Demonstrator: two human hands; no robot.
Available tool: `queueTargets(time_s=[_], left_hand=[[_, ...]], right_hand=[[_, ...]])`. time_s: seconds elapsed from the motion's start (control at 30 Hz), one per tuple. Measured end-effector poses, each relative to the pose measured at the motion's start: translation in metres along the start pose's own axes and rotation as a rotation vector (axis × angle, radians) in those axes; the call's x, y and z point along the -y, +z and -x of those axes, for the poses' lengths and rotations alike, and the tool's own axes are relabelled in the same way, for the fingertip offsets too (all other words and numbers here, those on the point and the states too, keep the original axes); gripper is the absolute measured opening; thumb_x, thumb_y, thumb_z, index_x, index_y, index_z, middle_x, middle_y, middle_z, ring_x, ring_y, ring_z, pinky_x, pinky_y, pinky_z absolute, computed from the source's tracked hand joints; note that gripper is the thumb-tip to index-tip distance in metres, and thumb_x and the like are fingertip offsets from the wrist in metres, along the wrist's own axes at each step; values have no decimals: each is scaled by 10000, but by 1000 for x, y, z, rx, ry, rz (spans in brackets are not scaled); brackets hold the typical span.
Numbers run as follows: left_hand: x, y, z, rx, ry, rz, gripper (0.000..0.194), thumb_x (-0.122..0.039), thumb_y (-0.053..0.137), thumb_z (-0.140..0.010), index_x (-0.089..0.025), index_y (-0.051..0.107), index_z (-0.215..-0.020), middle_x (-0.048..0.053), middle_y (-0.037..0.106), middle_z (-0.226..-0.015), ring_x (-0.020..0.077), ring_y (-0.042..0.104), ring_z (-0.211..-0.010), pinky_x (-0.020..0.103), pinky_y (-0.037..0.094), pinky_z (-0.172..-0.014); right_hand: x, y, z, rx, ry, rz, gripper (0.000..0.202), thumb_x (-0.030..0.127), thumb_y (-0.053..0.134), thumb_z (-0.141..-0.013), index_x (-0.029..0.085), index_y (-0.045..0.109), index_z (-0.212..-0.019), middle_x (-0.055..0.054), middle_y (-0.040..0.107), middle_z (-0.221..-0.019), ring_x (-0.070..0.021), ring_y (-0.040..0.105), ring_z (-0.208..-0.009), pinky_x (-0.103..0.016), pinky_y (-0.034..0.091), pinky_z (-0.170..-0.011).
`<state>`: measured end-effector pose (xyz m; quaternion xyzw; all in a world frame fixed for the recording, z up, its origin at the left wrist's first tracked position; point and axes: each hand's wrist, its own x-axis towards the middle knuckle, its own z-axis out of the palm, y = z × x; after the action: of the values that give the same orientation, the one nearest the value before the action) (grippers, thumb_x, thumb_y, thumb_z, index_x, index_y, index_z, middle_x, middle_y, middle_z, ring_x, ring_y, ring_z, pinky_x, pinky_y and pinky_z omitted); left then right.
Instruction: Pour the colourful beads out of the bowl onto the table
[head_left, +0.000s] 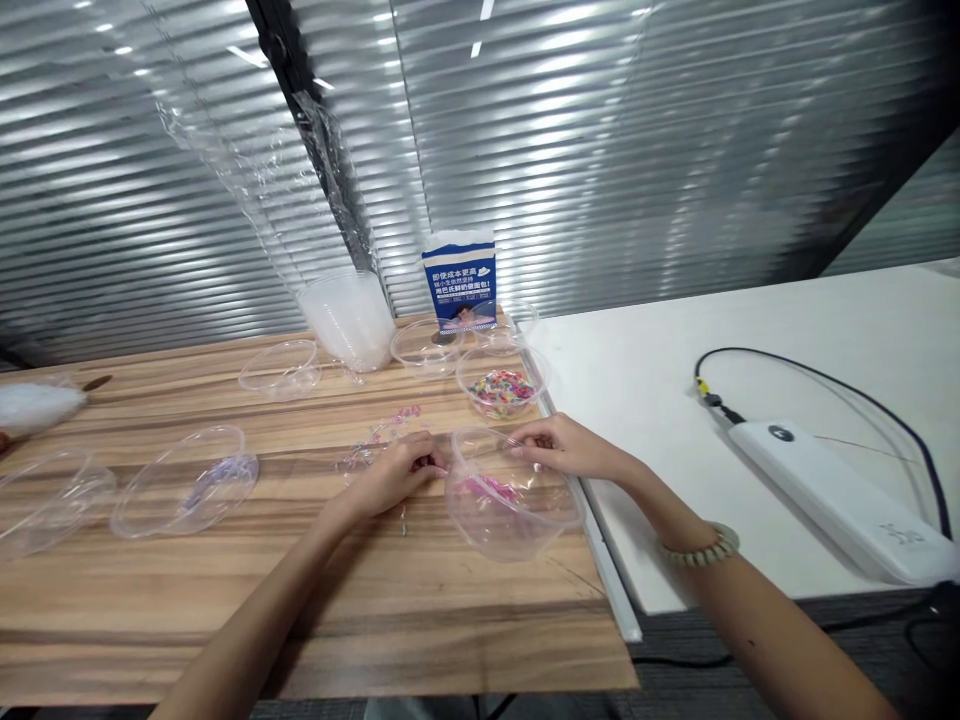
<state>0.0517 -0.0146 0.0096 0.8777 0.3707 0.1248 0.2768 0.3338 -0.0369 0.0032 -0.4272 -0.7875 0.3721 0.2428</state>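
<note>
A clear plastic bowl (pixel 517 525) with pink pieces (pixel 491 488) in it stands near the right edge of the wooden table, tilted a little. At its left rim is my left hand (pixel 401 470), fingers pinched together on something too small to make out. My right hand (pixel 551 447) reaches over the bowl's far right rim, its fingers closed together; what they hold, if anything, is hidden. Strung pink and clear beads (pixel 382 430) lie on the wood just beyond my left hand. Behind the bowl sits another clear bowl of multicoloured beads (pixel 501 390).
Clear bowls stand at the left, one holding purple pieces (pixel 217 482). A stack of bowls (pixel 349 320), more clear bowls (pixel 279 370) and a blue package (pixel 461 285) line the back. A white power bank (pixel 840 500) with a cable lies on the white table (pixel 622 350).
</note>
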Motion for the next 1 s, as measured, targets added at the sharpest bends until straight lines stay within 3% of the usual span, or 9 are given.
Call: queueTargets(time_s=[0.13,0.23,0.33,0.47,0.63,0.83,1.0], left_hand=[[6,0,0,-30,20,-35,130,-184,480,-850,-166,592,-784,45,605,-832,174,560,-789,279,438,-730],[7,-1,0,-95,21,-73,160,-236,473,-884,-170,600,-811,61,617,-873,194,564,-855,312,440,-786],[6,0,1,-234,-6,-69,189,-314,498,-892,-174,593,-977,85,623,-1000,217,559,-954,363,437,-862],[2,4,1,-370,-25,21,384,-354,541,-873,-190,487,-1217,93,599,-1096,201,566,-955,368,468,-848],[-7,11,-1,-340,33,95,422,-370,592,-850,-193,498,-1222,99,599,-1120,197,579,-948,339,502,-806],[-17,16,0,-297,67,109,378,-342,558,-879,-199,508,-1225,94,606,-1170,208,578,-1029,361,481,-899],[-13,5,-1,-367,43,36,307,-323,477,-909,-192,558,-1175,93,638,-1107,214,591,-1018,378,478,-898]], right_hand=[[-1,0,0,-2,-3,-36,393,464,535,-863,140,720,-985,-53,668,-742,-143,527,-637,-243,383,-563],[-2,0,0,-7,7,-68,399,474,538,-858,138,712,-986,-37,640,-689,-131,501,-602,-236,366,-544],[-2,0,0,-9,20,-99,391,458,537,-862,131,702,-999,-9,588,-622,-111,459,-549,-230,340,-526],[1,-2,1,-16,7,-132,378,440,529,-872,132,699,-1010,20,508,-555,-104,426,-529,-233,327,-523],[7,-2,2,-14,49,-224,385,450,555,-857,131,697,-1017,16,526,-557,-106,438,-533,-238,330,-523],[6,-2,2,-31,92,-330,401,444,602,-824,118,693,-1040,14,526,-568,-104,441,-533,-243,322,-516],[2,-3,3,-60,68,-328,378,440,601,-826,141,708,-1030,30,473,-559,-95,398,-531,-244,296,-516]])
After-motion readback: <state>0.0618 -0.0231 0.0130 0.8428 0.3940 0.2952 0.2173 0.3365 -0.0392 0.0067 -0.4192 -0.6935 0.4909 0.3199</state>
